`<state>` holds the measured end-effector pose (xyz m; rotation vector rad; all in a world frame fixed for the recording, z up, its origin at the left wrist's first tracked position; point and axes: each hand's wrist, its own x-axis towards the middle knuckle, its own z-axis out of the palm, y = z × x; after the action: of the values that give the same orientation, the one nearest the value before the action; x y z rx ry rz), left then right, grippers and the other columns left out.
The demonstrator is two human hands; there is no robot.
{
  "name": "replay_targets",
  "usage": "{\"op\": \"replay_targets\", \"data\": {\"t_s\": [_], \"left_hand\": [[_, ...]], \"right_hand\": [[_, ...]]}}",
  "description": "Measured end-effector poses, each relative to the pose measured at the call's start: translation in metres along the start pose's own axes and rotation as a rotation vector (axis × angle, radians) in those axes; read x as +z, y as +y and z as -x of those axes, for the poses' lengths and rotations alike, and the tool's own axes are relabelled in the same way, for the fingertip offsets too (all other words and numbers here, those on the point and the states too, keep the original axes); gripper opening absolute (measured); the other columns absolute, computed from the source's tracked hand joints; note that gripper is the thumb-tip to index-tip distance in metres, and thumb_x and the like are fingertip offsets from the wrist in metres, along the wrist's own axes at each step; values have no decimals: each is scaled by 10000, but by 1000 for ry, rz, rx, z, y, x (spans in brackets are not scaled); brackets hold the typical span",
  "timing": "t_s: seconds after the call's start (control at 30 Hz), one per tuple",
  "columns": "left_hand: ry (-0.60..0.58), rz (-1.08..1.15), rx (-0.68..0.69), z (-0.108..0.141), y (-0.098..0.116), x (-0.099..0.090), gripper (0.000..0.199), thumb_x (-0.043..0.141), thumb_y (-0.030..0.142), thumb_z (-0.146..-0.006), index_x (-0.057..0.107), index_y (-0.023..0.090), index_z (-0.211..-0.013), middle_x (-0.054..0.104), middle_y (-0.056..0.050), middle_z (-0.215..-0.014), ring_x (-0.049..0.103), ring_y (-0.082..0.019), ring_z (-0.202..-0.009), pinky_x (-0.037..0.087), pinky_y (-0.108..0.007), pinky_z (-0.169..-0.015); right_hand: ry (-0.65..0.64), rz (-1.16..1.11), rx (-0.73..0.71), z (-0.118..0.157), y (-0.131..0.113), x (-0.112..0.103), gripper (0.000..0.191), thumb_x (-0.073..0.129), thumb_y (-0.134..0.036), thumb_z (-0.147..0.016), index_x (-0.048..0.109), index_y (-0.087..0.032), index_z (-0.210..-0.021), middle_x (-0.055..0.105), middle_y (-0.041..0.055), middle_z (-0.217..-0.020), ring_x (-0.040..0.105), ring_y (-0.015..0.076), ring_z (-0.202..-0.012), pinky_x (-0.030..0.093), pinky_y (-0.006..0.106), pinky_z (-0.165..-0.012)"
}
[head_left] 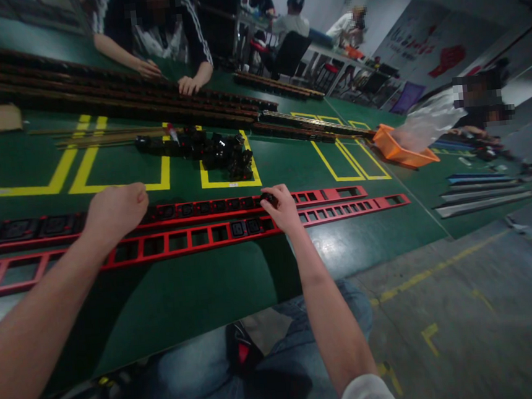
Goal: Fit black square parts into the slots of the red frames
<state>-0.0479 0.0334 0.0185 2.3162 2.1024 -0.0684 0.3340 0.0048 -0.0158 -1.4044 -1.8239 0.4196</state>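
Note:
Two long red slotted strips lie side by side on the green table. Black square sockets fill much of the far red strip (211, 215); the near red strip (153, 245) has mostly bare openings, with black sockets (245, 228) near its middle. My right hand (283, 207) pinches a small black socket (268, 198) over the strips, its thumb and fingertips together. Over the far strip, my left hand (116, 209) is closed like a fist; whatever its fingers hold is hidden. Beyond the strips sits a pile of black sockets (219, 151).
Long dark rails (111, 82) lie across the table, where a co-worker's hands (195, 83) rest. An orange bin (403, 147) with a plastic bag stands at the right, near grey metal strips (480, 193). Yellow tape (166, 174) marks rectangles. Other people sit farther back.

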Motion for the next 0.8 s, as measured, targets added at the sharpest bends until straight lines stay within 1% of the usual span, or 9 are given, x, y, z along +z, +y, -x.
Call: {"op": "replay_targets", "data": {"t_s": [0.07, 0.17, 0.23, 0.33, 0.4, 0.43, 0.53, 0.63, 0.8], "left_hand": [[5, 18, -2, 1, 0, 0, 365, 319, 313, -960, 648, 160, -919, 648, -100, -798, 503, -220, -662, 347, -309, -636], [18, 25, -27, 2, 1, -2, 332, 343, 310, -964, 634, 161, -903, 629, -82, -789, 460, -198, -652, 317, -303, -648], [30, 45, -22, 1, 2, -2, 298, 360, 309, -969, 606, 169, -878, 619, -76, -825, 433, -182, -658, 286, -293, -632], [20, 112, 82, -2, 1, -1, 233, 387, 272, -956, 548, 179, -817, 599, -74, -887, 433, -169, -696, 283, -284, -619], [4, 163, 136, -5, 0, 0, 197, 404, 246, -940, 515, 188, -788, 577, -63, -857, 450, -170, -715, 307, -286, -639], [1, 183, 141, -6, -1, 1, 184, 410, 240, -934, 506, 194, -784, 567, -55, -831, 456, -172, -715, 316, -289, -649], [7, 203, 115, -6, -2, 1, 165, 414, 233, -924, 506, 200, -791, 567, -47, -805, 469, -181, -718, 323, -296, -663], [4, 189, 89, -4, -1, 0, 162, 404, 224, -919, 513, 198, -802, 578, -48, -793, 481, -184, -712, 323, -295, -657], [-38, 124, 46, -1, 0, -5, 187, 392, 274, -942, 537, 192, -858, 596, -50, -757, 481, -183, -661, 310, -282, -615]], "right_hand": [[13, 5, 1, 0, -2, 1, 218, 651, -284, -870, 669, -235, -1082, 592, 69, -1066, 596, 228, -990, 518, 387, -871], [30, -17, 27, 1, -3, 4, 228, 654, -290, -858, 636, -227, -1076, 629, 71, -1060, 600, 237, -994, 511, 380, -856], [31, -28, 41, 2, -3, 6, 233, 653, -300, -857, 626, -223, -1075, 647, 71, -1047, 609, 240, -990, 510, 380, -847], [30, -9, 34, 2, -2, 8, 223, 649, -310, -856, 628, -215, -1057, 668, 73, -1030, 624, 240, -975, 511, 386, -843], [21, 6, 26, 1, -2, 7, 227, 658, -322, -853, 634, -216, -1053, 676, 73, -1028, 630, 240, -964, 514, 389, -839], [12, 10, 24, 1, -2, 7, 235, 667, -329, -848, 637, -220, -1054, 679, 72, -1031, 633, 239, -961, 516, 389, -836], [-19, 19, 20, 0, -1, 6, 276, 698, -325, -824, 641, -228, -1076, 678, 69, -1056, 634, 240, -962, 525, 391, -829], [-25, 37, -4, 0, -2, 5, 310, 700, -279, -809, 643, -218, -1107, 672, 77, -1076, 632, 234, -942, 532, 389, -819], [-64, 66, 5, 0, -6, 6, 337, 698, -253, -838, 660, -244, -1172, 651, 72, -1112, 598, 175, -767, 540, 353, -718]]}}
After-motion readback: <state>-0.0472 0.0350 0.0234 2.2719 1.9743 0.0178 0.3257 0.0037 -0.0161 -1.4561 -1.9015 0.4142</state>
